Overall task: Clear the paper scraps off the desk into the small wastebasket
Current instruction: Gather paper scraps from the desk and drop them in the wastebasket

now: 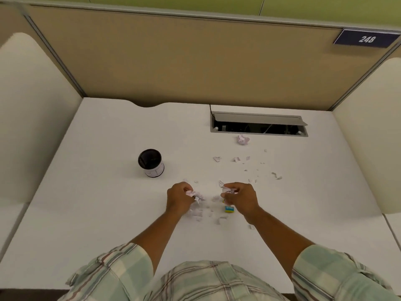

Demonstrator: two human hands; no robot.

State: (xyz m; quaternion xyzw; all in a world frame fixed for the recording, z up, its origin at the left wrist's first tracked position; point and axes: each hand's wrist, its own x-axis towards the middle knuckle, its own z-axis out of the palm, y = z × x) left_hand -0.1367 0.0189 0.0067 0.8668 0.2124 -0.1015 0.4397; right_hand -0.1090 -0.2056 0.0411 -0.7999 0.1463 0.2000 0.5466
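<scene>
Both hands rest on the white desk [97,213] near its middle. My left hand [179,197] is closed around a crumpled wad of paper scraps [194,194]. My right hand [240,198] pinches another crumpled scrap [225,189]. Several small torn paper bits [201,213] lie between and under the hands. More bits [249,168] are scattered to the right, and a crumpled paper ball [243,139] lies farther back. The small black mesh wastebasket [150,162] stands upright to the left of and beyond my left hand.
A small blue and yellow eraser-like block [229,209] lies by my right wrist. An open cable hatch [258,124] is set in the desk at the back right. Tan partition walls [173,61] enclose the desk at the back and sides.
</scene>
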